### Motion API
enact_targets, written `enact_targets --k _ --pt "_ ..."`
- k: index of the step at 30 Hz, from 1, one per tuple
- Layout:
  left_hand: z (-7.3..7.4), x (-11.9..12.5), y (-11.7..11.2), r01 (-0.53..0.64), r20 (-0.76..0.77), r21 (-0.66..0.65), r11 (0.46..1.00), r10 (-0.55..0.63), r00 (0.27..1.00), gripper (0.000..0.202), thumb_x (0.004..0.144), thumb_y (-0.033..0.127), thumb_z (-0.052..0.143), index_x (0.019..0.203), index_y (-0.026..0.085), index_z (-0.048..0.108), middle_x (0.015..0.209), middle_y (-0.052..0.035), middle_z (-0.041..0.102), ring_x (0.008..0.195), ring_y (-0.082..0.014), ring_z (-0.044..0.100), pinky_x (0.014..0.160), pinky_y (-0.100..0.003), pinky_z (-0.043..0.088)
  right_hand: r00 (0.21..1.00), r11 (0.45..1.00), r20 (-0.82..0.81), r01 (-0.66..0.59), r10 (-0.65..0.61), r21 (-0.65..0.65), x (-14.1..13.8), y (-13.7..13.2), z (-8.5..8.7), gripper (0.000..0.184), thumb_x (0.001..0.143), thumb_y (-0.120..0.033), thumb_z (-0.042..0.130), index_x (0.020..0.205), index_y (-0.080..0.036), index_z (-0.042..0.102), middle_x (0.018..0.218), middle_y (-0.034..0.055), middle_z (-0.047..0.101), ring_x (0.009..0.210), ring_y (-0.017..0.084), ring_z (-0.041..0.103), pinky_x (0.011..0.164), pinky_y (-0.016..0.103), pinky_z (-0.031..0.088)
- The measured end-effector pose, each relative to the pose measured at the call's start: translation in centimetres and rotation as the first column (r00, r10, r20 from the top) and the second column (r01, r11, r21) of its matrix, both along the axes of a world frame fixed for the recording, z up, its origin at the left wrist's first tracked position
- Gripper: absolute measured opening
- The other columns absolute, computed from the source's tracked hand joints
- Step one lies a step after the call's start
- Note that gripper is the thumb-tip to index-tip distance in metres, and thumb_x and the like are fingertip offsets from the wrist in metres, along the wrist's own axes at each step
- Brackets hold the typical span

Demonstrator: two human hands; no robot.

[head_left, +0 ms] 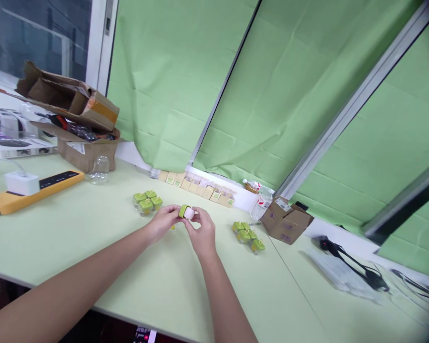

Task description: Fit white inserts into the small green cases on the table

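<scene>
In front of me, above the middle of the table, both my hands meet around a small item. My left hand [164, 222] pinches a green lid [182, 211]. A pale pinkish-white rounded piece [189, 213] sits against the lid, gripped by the fingers of my right hand [202, 232]. Partly hidden below my hands is a clear container with a bit of yellow [174, 227]. To the left stands a cluster of small clear jars with green lids [146, 205]. Another group of green-lidded jars [243, 233] is on the right.
A row of small kraft boxes [200, 186] lines the window. Bottles [261, 205] and a cardboard box [286, 221] stand right, with a black cable [357, 267] beyond. Left are an orange power strip [39, 190], a clear jar [100, 170] and stacked cartons [87, 155].
</scene>
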State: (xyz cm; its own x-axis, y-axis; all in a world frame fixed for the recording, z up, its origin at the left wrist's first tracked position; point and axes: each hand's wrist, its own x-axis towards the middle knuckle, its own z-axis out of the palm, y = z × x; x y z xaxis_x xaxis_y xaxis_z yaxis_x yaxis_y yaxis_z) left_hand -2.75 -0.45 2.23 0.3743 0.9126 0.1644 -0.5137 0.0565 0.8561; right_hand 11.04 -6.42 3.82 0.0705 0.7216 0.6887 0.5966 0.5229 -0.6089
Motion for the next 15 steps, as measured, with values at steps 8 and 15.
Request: enact_targets --k 8,15 --pt "0.17 -0.12 -0.21 0.016 0.009 0.030 0.999 -0.016 1.000 0.029 0.069 0.037 0.078 0.083 0.013 0.070 0.089 -0.0077 0.070 0.086 -0.0194 0.064 0.087 -0.034 0.049 1.000 1.000 0.005 -0.020 0.020 -0.023 -0.16 -0.26 0.44 0.031 0.077 -0.022 0.068 0.108 -0.024 0.063 0.103 0.0067 0.062 0.085 0.019 0.060 0.079 0.034 0.053" --pt "0.12 -0.18 -0.30 0.021 0.005 0.036 0.999 -0.021 1.000 0.030 0.070 0.039 0.077 0.084 0.013 0.069 0.088 -0.0079 0.069 0.086 -0.0194 0.063 0.086 -0.034 0.048 1.000 0.999 -0.007 -0.021 0.021 -0.032 -0.08 -0.34 0.84 0.028 0.073 -0.022 0.071 0.100 -0.023 0.065 0.098 0.0049 0.063 0.079 0.017 0.061 0.075 0.031 0.056"
